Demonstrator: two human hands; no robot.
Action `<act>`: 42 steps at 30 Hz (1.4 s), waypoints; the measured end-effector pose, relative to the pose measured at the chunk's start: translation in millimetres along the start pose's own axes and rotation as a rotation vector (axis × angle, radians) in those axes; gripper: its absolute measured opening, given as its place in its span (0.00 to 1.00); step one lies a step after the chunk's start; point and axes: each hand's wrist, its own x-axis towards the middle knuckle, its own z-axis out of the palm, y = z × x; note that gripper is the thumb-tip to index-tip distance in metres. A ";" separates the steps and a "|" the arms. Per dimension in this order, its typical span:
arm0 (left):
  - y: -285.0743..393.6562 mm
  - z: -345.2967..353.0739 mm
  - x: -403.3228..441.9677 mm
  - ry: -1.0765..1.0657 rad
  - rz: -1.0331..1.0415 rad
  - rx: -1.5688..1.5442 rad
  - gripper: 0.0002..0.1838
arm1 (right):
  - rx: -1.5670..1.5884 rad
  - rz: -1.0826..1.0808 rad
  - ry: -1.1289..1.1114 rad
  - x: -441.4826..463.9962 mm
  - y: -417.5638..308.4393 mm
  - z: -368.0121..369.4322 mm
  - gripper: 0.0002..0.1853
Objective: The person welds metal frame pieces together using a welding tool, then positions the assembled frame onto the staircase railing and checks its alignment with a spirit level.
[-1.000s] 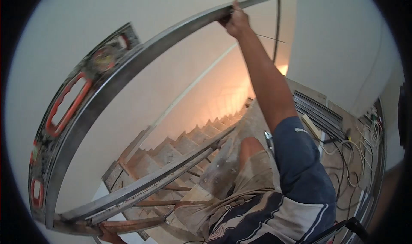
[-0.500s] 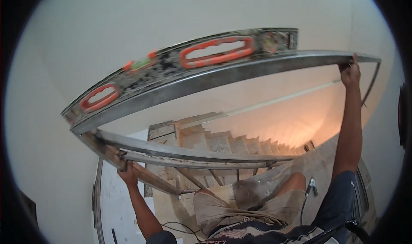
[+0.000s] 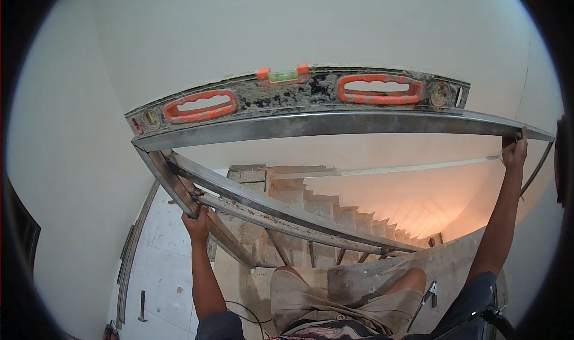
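Note:
A long spirit level [image 3: 287, 92], stained, with orange grips and a green vial, rests along a grey metal tube [image 3: 299, 126] that spans the view. My right hand [image 3: 515, 150] is closed around this tube near its right end, thumb up on its face. My left hand [image 3: 197, 221] is closed on the end of a short metal tube piece [image 3: 169, 181] that slants down from the long tube's left end. Below, a second metal rail [image 3: 269, 202] runs to the right beside a rusty, paint-marked rail [image 3: 299, 227].
A staircase [image 3: 320, 204] descends beyond the rails toward a warm glow at right. Balusters [image 3: 277, 246] stand below the rusty rail. A welding-type clamp [image 3: 431, 292] lies by my knee, and a black cable [image 3: 248, 310] curls at the front. White sheeting [image 3: 161, 268] covers the left floor.
In view, the spirit level and long tube now sit lower, further right and closer to horizontal. Both hands keep their grip; the surroundings have shifted too, so my head has turned.

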 end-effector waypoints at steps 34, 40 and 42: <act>11.3 5.1 0.3 0.002 0.045 -0.021 0.07 | 0.003 -0.011 0.088 -37.0 5.4 31.5 0.29; 11.0 7.6 -0.7 0.042 0.017 -0.048 0.07 | -0.033 -0.008 0.075 -38.5 8.5 37.3 0.26; 11.0 7.0 -0.6 0.034 0.019 -0.064 0.07 | -0.051 -0.011 0.072 -39.8 9.2 39.5 0.26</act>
